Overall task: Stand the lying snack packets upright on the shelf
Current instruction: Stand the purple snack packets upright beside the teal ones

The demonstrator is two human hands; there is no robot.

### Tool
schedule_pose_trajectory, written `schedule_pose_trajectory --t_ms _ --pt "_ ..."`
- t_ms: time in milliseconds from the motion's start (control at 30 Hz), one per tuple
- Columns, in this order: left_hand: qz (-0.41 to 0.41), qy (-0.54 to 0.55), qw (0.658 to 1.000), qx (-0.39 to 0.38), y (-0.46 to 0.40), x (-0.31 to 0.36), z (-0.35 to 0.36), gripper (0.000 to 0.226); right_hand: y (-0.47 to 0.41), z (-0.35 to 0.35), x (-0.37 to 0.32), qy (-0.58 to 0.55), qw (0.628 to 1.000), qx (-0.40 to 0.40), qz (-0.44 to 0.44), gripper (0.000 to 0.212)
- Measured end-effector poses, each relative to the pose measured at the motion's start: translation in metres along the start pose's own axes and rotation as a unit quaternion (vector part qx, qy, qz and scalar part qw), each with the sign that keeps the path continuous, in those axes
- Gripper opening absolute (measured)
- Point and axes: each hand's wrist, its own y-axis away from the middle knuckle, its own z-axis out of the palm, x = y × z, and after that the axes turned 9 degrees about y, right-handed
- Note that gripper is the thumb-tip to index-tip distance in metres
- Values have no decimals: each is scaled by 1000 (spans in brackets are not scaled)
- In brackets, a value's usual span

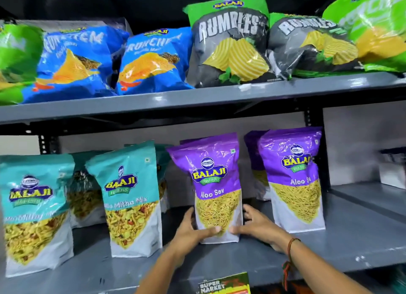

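Note:
A purple Aloo Sev packet [214,183] stands upright in the middle of the lower grey shelf [329,249]. My left hand [193,230] grips its lower left side and my right hand [257,225] grips its lower right side, thumbs on the front. A second purple Aloo Sev packet [292,179] stands upright to its right, with another behind it. Two teal Mitha Mix packets [129,197] [33,210] stand upright to the left, with more teal packets behind them.
The upper shelf [197,98] carries blue chip bags [74,60], black Rumbles bags [230,43] and green bags [373,25], leaning back. A white box [391,170] sits at the far right. A supermarket label [224,285] hangs on the lower shelf's front edge.

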Motion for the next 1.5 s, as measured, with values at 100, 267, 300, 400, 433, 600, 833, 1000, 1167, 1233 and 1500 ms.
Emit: schedule_pose_trajectory --t_ms 100,267,300,400,433,600,833,1000,1167,1233,1500 --pt "7 10 1000 12 -8 0 0 93 -7 -3 0 -38 999 -23 -6 63" --pt "11 -26 999 38 -16 -6 -8 91 -20 -2 0 -65 996 -60 -7 62" --pt "12 -30 999 39 -17 -6 -9 89 -21 -3 0 -67 996 -64 -7 62" --pt "11 -35 998 47 -17 -7 -10 87 -22 -5 1 -60 996 -71 -10 63" --pt "10 -36 998 48 -17 -6 -10 88 -21 -5 1 -56 996 -69 -10 62" --pt "18 -41 998 51 -11 -4 -4 97 -19 -12 5 -50 996 -72 -14 57" --pt "110 -126 977 133 14 16 5 107 -7 -1 -21 -2 986 154 -68 113" --pt "306 -180 878 321 50 53 -41 48 8 36 -79 145 847 433 -273 62" --pt "310 -194 825 431 69 69 -127 70 6 113 -136 169 899 281 -290 58" --pt "224 -183 876 385 72 57 -157 91 -6 142 -137 137 951 184 -208 78" --pt "-24 -128 989 70 57 17 -209 111 -27 192 -109 -20 1000 8 -5 76"
